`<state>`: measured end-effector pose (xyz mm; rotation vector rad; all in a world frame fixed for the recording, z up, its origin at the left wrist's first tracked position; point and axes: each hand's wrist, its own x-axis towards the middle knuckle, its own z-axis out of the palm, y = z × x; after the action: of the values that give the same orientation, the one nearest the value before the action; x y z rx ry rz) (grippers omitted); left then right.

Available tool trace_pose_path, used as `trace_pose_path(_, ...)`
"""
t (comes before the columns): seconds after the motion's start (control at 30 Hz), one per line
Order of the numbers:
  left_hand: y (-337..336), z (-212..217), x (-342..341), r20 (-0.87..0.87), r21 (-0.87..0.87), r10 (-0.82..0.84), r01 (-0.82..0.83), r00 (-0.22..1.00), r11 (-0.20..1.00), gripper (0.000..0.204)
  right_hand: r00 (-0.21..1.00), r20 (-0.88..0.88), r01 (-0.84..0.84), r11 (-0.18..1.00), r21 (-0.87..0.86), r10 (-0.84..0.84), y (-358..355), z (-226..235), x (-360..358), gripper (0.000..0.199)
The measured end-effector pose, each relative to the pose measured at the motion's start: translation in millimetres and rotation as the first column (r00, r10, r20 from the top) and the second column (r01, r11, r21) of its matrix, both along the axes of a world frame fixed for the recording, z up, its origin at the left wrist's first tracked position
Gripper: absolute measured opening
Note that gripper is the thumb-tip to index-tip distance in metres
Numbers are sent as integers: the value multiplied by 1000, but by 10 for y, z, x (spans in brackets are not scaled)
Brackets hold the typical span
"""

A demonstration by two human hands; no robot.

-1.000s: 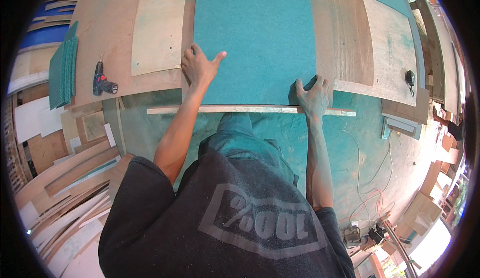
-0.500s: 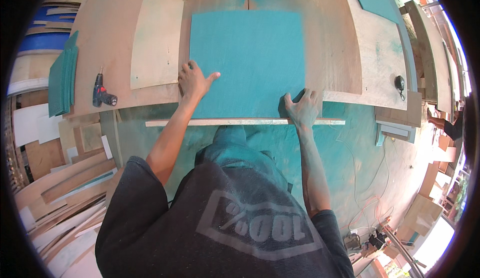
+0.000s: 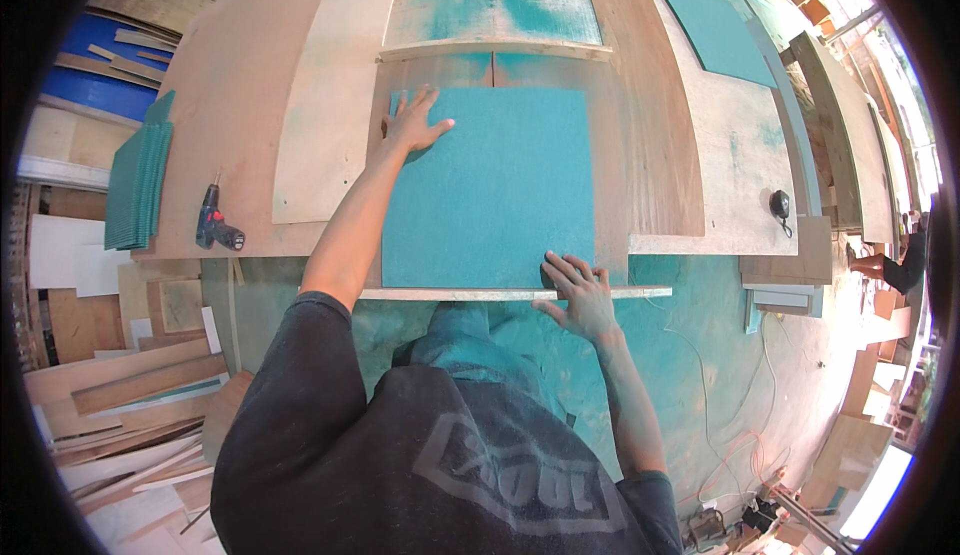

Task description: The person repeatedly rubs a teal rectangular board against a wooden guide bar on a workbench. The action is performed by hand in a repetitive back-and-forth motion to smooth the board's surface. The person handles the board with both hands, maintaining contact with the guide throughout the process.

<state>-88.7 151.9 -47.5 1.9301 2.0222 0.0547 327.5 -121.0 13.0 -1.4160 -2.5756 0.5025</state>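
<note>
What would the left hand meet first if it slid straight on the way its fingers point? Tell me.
Probably the thin wooden strip across the far end of the bench. The left hand lies flat on the teal panel, at its far left corner, fingers pointing away; only bare plywood shows between.

Plywood workbench [image 3: 250,75] carries teal panel [image 3: 490,190], drill [image 3: 215,223]

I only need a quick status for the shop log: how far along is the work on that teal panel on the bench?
Looks done: the teal panel lies flat on the plywood bench, its near edge against the wooden strip.
In hand: the left hand presses its far left corner and the right hand its near right edge.
Left: a stack of teal panels waits at the bench's left; the drill lies untouched.
</note>
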Motion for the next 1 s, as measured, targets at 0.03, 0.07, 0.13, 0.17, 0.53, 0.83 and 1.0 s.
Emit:
trace_pose_path(0.03,29,132,191,-26,-33,-23,22,999,999,103,1000,2,9,1000,0,-9,-6,36,16,77)
trace_pose_path(0.07,20,231,286,-58,-67,-43,40,997,997,101,1000,-3,16,1000,-1,-16,-19,49,9,76)
trace_pose_path(0.13,-8,257,321,-43,-66,-40,38,998,997,106,1000,14,-4,998,67,3,-40,-21,13,74)
trace_pose_path(0.17,2,275,338,-35,-66,-39,36,999,997,108,1000,23,-15,995,101,12,-46,-58,16,74)
trace_pose_path(0.53,-111,494,510,-131,-189,-139,113,982,976,86,999,-41,11,988,151,-5,-23,-90,-7,70)
trace_pose_path(0.83,40,398,511,-108,-151,-190,172,976,973,77,998,-47,44,990,134,-38,184,-138,-87,65)
trace_pose_path(1.0,660,372,438,-134,-155,-194,172,972,973,78,998,-63,27,991,130,-19,812,-143,-154,65)
